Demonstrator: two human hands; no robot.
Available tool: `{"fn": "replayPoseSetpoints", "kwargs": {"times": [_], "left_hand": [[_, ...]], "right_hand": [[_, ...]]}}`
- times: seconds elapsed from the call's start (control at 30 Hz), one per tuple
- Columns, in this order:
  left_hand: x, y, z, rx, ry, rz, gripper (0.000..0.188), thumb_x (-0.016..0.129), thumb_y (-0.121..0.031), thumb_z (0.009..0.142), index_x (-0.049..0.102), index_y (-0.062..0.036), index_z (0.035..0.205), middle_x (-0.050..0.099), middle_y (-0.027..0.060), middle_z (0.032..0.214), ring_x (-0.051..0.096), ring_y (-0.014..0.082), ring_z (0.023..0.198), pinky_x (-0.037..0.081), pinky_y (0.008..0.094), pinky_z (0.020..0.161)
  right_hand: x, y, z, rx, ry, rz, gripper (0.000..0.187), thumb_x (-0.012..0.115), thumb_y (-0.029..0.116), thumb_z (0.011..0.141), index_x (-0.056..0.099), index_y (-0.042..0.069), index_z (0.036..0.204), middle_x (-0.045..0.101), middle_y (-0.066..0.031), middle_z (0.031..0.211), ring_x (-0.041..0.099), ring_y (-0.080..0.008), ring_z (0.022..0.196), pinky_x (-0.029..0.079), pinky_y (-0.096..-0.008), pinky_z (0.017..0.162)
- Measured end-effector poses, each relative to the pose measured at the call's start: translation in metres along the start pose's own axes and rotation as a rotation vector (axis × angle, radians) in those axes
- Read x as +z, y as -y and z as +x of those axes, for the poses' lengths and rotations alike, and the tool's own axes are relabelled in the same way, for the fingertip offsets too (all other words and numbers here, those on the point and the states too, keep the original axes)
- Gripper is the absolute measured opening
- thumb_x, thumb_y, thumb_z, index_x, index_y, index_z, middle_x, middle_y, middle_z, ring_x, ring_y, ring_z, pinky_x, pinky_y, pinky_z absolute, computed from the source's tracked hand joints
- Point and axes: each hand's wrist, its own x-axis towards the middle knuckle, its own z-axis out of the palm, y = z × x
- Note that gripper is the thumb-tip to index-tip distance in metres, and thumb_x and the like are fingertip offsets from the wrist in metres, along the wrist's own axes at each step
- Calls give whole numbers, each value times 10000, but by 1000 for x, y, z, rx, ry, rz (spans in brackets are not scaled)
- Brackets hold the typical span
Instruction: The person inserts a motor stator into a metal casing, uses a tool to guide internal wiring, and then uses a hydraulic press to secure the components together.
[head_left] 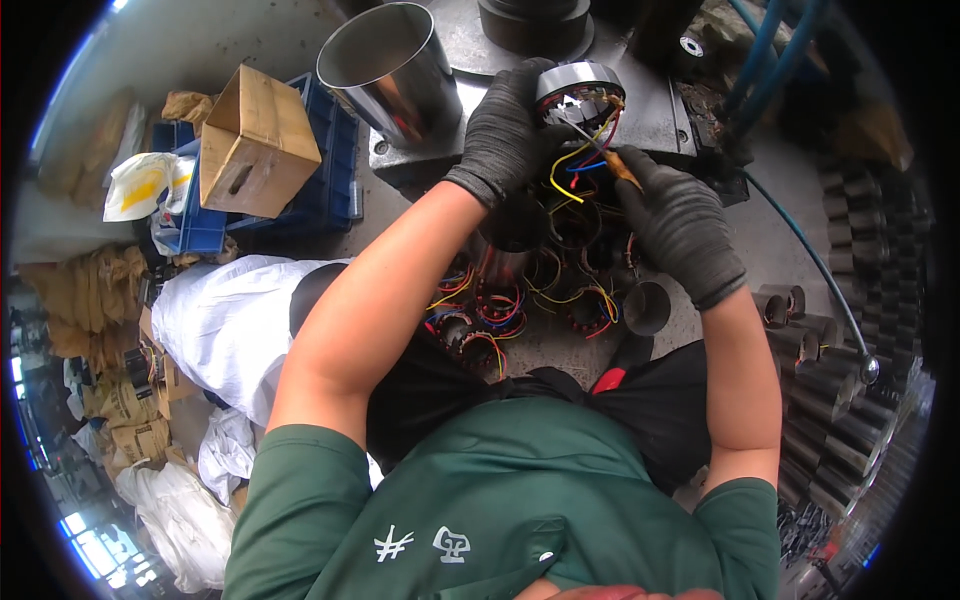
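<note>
A motor stator (pixel 580 77), a shiny metal ring with windings inside, is tilted above the metal machine table. My left hand (pixel 508 130), in a dark grey glove, is closed on the stator's left side; its fingertips are partly hidden. Yellow, blue and red lead wires (pixel 562 187) hang from the ring. My right hand (pixel 685 222), gloved alike, grips the orange-brown handle of a screwdriver-like tool (pixel 622 168). The tool's thin shaft points up and left into the ring's opening, among the windings.
A polished steel cylinder (pixel 392 85) stands on the machine table (pixel 665 120). Several wired stators (pixel 492 300) lie below my hands. At left, a cardboard box (pixel 262 150) rests on a blue crate (pixel 338 160). Metal tubes (pixel 850 430) pile up at right, near a ball-ended lever (pixel 869 370).
</note>
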Motion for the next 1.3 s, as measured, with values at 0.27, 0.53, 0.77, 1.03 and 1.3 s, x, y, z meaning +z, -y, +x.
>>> {"fn": "replayPoseSetpoints", "kwargs": {"times": [0.27,0.53,0.77,1.03,1.3], "left_hand": [[0,-4,-2,26,-11,94,835,945,-126,731,489,-15,1421,652,181,1287,679,264,1158,587,374,993],[-4,-13,-1,28,26,94,811,945,-140,720,515,-27,1399,659,180,1267,681,276,1150,578,384,993],[-7,-22,-2,-28,21,115,813,933,-173,739,524,-61,1432,670,189,1257,691,308,1153,580,407,985],[-9,-23,-2,-23,16,178,825,927,-225,744,519,-67,1442,654,200,1279,688,320,1164,576,414,995],[-5,-20,-3,-9,6,163,778,907,-306,750,535,-124,1409,621,221,1241,669,394,1126,578,488,933]], "right_hand": [[6,-6,3,-23,-18,37,423,591,355,1017,627,156,1388,750,-184,938,735,-364,865,591,-490,792],[-8,1,-3,-4,10,20,414,589,327,1021,624,121,1378,745,-186,930,732,-364,860,585,-494,779],[-8,-2,-9,-44,-21,-118,417,614,303,1013,623,148,1399,734,-164,974,723,-364,873,577,-486,779],[-4,-1,-5,-10,-2,-36,446,619,318,1010,615,140,1418,737,-182,975,726,-364,916,576,-485,816],[-5,5,1,31,30,-29,461,632,334,1007,620,129,1419,739,-192,975,727,-366,917,572,-479,830]]}}
